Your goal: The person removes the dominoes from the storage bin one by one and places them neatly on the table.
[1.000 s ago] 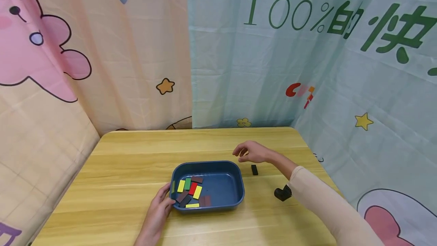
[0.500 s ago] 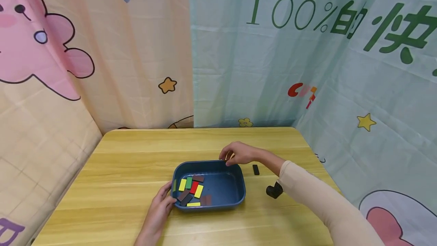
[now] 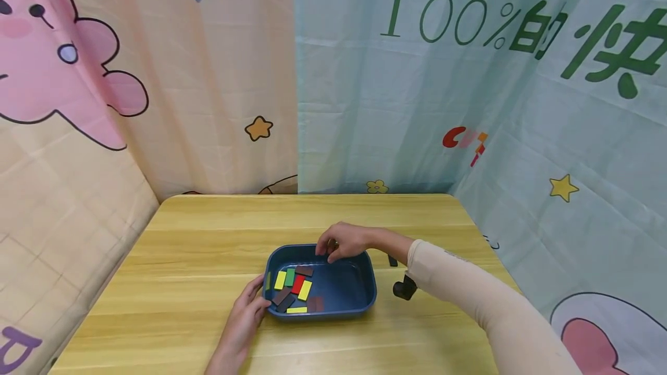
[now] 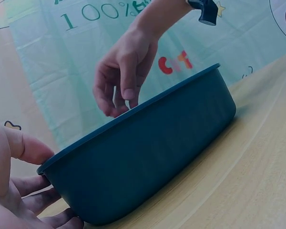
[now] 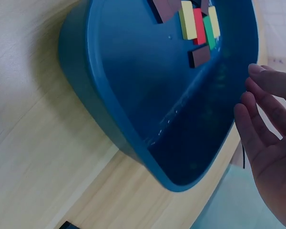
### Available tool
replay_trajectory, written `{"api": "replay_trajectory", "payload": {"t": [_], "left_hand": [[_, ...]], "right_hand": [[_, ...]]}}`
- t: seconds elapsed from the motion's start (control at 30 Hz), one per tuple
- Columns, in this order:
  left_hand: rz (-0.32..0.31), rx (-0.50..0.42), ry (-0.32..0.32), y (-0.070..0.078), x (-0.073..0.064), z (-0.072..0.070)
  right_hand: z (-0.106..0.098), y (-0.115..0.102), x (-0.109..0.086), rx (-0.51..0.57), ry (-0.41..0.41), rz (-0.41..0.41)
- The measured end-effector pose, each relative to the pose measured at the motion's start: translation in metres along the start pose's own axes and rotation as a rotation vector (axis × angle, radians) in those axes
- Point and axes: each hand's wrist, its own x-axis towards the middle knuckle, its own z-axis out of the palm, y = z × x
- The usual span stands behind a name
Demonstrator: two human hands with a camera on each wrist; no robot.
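A dark blue plastic basin [image 3: 346, 282] stands on the wooden table. Gathered in its left half are small flat blocks: a red block [image 3: 298, 283], a green block [image 3: 290, 276], several yellow ones and several dark brown ones. My left hand [image 3: 245, 312] holds the basin's left end, thumb on the rim and fingers against the outer wall in the left wrist view. Over the far rim hovers my right hand [image 3: 344, 240], its fingers loosely bent and pointing down. Nothing shows between those fingers in the right wrist view, where the hand [image 5: 271, 129] overlaps the basin's edge.
On the table right of the basin lies a small black block [image 3: 393, 261], partly hidden by my right forearm. A black wrist camera [image 3: 405, 288] hangs below the right sleeve. Printed curtains [image 3: 365, 103] enclose the table's back and sides.
My right hand has moved left, from above the table beside the black block to over the basin's far rim. The left hand keeps its hold; the blocks lie as before.
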Motion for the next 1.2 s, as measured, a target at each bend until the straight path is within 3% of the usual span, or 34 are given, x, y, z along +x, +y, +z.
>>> {"api": "replay_trajectory", "payload": {"t": [0.27, 0.57, 0.87, 1.2], "left_hand": [[0.010, -0.015, -0.010, -0.001, -0.001, 0.000], [0.022, -0.014, -0.014, -0.004, 0.002, 0.001], [0.028, -0.019, -0.016, -0.001, 0.000, -0.002], [0.004, -0.020, -0.005, -0.001, 0.002, -0.001]], "right_hand": [[0.017, -0.004, 0.016, -0.016, -0.100, -0.050], [0.037, -0.005, 0.024, -0.050, -0.176, -0.050], [0.060, -0.002, 0.032, -0.044, -0.267, -0.112], [0.065, 0.001, 0.032, -0.157, -0.289, -0.093]]}}
